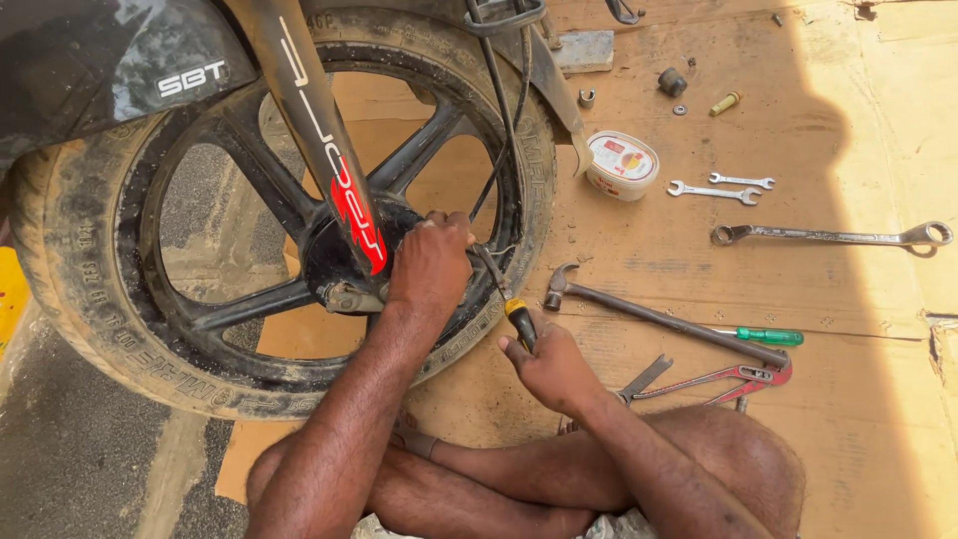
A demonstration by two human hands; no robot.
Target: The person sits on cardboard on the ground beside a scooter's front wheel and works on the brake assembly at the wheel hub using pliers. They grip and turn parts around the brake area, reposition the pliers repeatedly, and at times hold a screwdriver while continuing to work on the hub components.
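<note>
Two hands work at the front wheel (120, 299): the left hand (431, 265) is clenched on the hub (344, 262), the right hand (549, 367) grips a screwdriver (507, 297) just right of the hub. Stiff, thin, likely greasy; its handle gives the surest hold.

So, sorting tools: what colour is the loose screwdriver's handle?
Green, on the screwdriver lying by the hammer; head view.
</note>
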